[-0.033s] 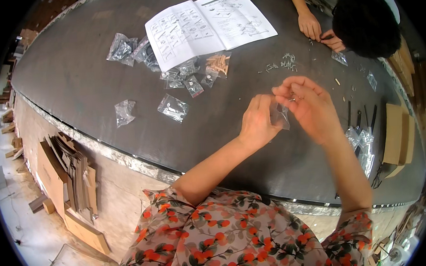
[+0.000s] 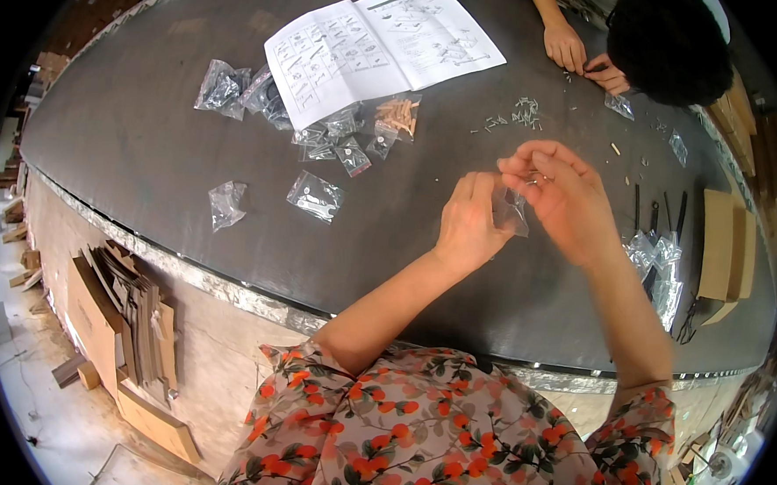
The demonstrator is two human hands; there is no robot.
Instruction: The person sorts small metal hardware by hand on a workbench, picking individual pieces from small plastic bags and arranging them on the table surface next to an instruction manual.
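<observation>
Above the near right part of the dark table, my left hand (image 2: 469, 223) is closed on a small clear plastic bag (image 2: 517, 215), which hangs between my two hands. My right hand (image 2: 565, 200) is curled beside the bag's upper end, thumb and fingertips pinched together. Small shiny metal pieces (image 2: 536, 180) show among its fingers; their exact kind is too small to tell. Just beyond my hands lies a loose scatter of small screws (image 2: 525, 111).
An open instruction sheet (image 2: 387, 45) lies at the back. Beside it are hardware bags (image 2: 353, 156), wooden dowels (image 2: 397, 115) and a wrench packet (image 2: 316, 196). At the right are a cardboard box (image 2: 724, 244) and black rods (image 2: 655, 220). Another person's hands (image 2: 564, 47) work at the far right.
My right forearm has shifted very slightly. Both hands and the bag keep their places.
</observation>
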